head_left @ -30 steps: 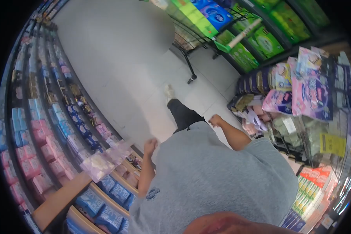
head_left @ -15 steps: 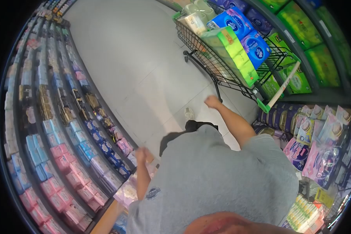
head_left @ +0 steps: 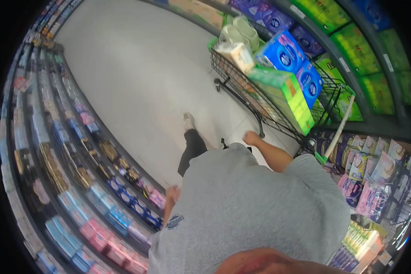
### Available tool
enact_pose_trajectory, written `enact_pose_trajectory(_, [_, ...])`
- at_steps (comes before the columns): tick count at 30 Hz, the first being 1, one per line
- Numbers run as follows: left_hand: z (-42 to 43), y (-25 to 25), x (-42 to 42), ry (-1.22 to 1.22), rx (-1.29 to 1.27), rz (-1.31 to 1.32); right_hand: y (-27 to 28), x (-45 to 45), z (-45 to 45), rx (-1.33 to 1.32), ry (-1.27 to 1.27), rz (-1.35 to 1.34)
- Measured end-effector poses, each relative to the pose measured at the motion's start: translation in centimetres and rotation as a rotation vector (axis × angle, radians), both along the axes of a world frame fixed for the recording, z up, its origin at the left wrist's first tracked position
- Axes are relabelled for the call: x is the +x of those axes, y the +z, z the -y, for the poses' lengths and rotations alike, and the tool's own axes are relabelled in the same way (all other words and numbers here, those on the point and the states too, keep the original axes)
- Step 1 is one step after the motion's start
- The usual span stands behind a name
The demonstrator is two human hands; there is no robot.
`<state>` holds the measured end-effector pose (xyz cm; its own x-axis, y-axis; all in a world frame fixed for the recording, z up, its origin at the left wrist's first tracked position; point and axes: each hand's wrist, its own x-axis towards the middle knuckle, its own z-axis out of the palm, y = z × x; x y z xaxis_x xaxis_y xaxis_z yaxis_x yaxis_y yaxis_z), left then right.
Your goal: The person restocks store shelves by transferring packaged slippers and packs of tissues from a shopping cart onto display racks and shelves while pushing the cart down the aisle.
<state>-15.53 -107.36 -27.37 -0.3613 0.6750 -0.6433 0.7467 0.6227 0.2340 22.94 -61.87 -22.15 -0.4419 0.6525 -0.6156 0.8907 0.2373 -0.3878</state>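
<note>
My right hand hangs in front of my body with its fingers curled in, and nothing shows in it. It is nearest to the shopping cart but apart from it. At my left side, close to the shelves, my left hand is slightly blurred, its fingers loosely curled with nothing visible in them. Inside the wire cart are blue tissue packs, a green tissue pack, a white-and-tan pack and pale green slippers in clear wrap. The cart's handle is untouched.
Long shelves of small pink, blue and dark packs run along my left. Green tissue packs fill shelves beyond the cart. Hanging pouches are close on my right. The grey floor stretches ahead, with my shoe on it.
My left leg has swung forward into view. My left hand has moved closer to my body. The cart sits slightly lower and further right in view.
</note>
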Motion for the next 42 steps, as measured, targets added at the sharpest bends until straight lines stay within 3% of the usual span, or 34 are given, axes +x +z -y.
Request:
enact_pose_trajectory(1, [0.4, 0.3, -1.7, 0.060, -0.114, 0.050, -3.7, 1.6, -0.3, 0.056, -0.005, 0.088])
enact_pose_trajectory(2, [-0.2, 1.3, -3.9, 0.164, -0.155, 0.103, -2.9, 2.1, -1.1, 0.114, 0.010, 0.145])
enact_pose_trajectory(3, [-1.3, 2.6, -6.2, 0.257, -0.189, 0.155, -8.4, 4.6, -2.5, 0.115, 0.225, 0.251])
enact_pose_trajectory(4, [-2.3, 3.4, -8.7, 0.319, -0.216, 0.182, -8.1, 4.9, -4.2, -0.052, 0.123, 0.268])
enact_pose_trajectory(6, [-6.5, 3.9, -14.7, 0.374, -0.204, 0.213, 0.1, 1.0, -7.3, -0.038, 0.336, 0.471])
enact_pose_trajectory(8, [-13.1, 3.8, -21.7, 0.256, -0.134, 0.174, -2.3, -1.9, -11.1, 0.018, 0.305, 0.418])
enact_pose_trajectory(10, [-21.0, 2.7, -28.9, 0.044, -0.053, 0.089, -0.8, -7.7, -14.7, 0.065, -0.020, 0.148])
enact_pose_trajectory(11, [-25.4, 2.3, -32.3, 0.046, -0.001, 0.091, 0.1, -11.7, -15.4, 0.278, -0.181, 0.093])
enact_pose_trajectory(12, [-29.7, 2.0, -35.4, 0.089, 0.066, 0.124, 0.3, -14.8, -17.2, 0.281, -0.114, -0.047])
enact_pose_trajectory(13, [-36.3, 8.1, -34.2, 0.884, 0.193, 0.506, 3.2, -18.5, -18.1, 0.129, -0.386, -0.309])
enact_pose_trajectory(14, [-40.9, 8.6, -36.3, 0.611, 0.219, 0.445, 5.2, -21.6, -18.9, 0.153, -0.458, -0.418])
enact_pose_trajectory(15, [-46.2, 11.7, -35.8, 0.718, 0.301, 0.503, 7.1, -24.6, -19.6, 0.178, -0.521, -0.530])
enact_pose_trajectory(16, [-50.4, 11.8, -37.0, 0.666, 0.327, 0.583, 7.6, -27.0, -20.6, 0.181, -0.631, -0.569])
enact_pose_trajectory(19, [-61.8, 17.0, -33.2, 0.533, 0.372, 0.553, 11.9, -30.5, -24.9, -0.183, -0.942, -0.674])
enact_pose_trajectory(20, [-64.6, 17.2, -32.3, 0.465, 0.347, 0.556, 12.8, -30.7, -26.5, -0.185, -0.967, -0.681])
enact_pose_trajectory(22, [-68.8, 15.1, -31.2, 0.176, 0.280, 0.518, 14.1, -30.9, -30.0, -0.398, -1.284, -0.878])
enact_pose_trajectory(23, [-70.3, 12.5, -31.4, -0.050, 0.253, 0.411, 13.1, -30.0, -32.1, -0.494, -1.242, -0.973])
enact_pose_trajectory(24, [-72.2, 10.8, -31.5, -0.278, 0.231, 0.298, 13.5, -29.9, -33.9, -0.485, -1.356, -0.966])
enact_pose_trajectory(26, [-75.6, 13.5, -28.8, -0.406, 0.136, 0.256, 13.7, -30.0, -37.6, -0.501, -1.505, -1.079])
enact_pose_trajectory(27, [-77.3, 13.4, -28.6, -0.344, 0.099, 0.326, 13.7, -30.3, -39.5, -0.495, -1.517, -1.110])
enact_pose_trajectory(29, [-79.7, 12.6, -29.4, -0.221, 0.064, 0.450, 13.2, -31.2, -42.4, -0.406, -1.900, -1.047])
enact_pose_trajectory(30, [-81.1, 13.4, -30.3, -0.235, 0.053, 0.433, 11.1, -31.7, -43.5, -0.420, -1.915, -1.060])
enact_pose_trajectory(31, [-82.8, 14.2, -30.8, -0.224, -0.002, 0.430, 7.5, -31.8, -44.8, -0.261, -1.956, -0.914])
enact_pose_trajectory(33, [-86.4, 15.6, -31.3, -0.129, -0.092, 0.415, 9.8, -32.0, -46.8, 0.008, -2.005, -0.498])
enact_pose_trajectory(35, [-90.4, 16.2, -32.1, -0.089, -0.069, 0.405, 0.0, -31.7, -48.7, -0.018, -2.010, -0.592])
enact_pose_trajectory(36, [-92.1, 16.1, -32.3, -0.023, -0.034, 0.414, -0.5, -31.3, -49.0, -0.021, -2.013, -0.636])
enact_pose_trajectory(37, [-94.2, 17.0, -31.1, -0.039, -0.015, 0.409, -0.9, -30.9, -49.4, -0.025, -2.015, -0.680])
enact_pose_trajectory(39, [-98.8, 17.1, -28.1, -0.122, -0.032, 0.464, 7.4, -29.4, -49.3, -0.412, -2.346, -0.886])
enact_pose_trajectory(42, [-105.1, 17.5, -20.6, -0.331, 0.004, 0.585, 6.2, -29.2, -48.6, -0.382, -2.429, -1.062])
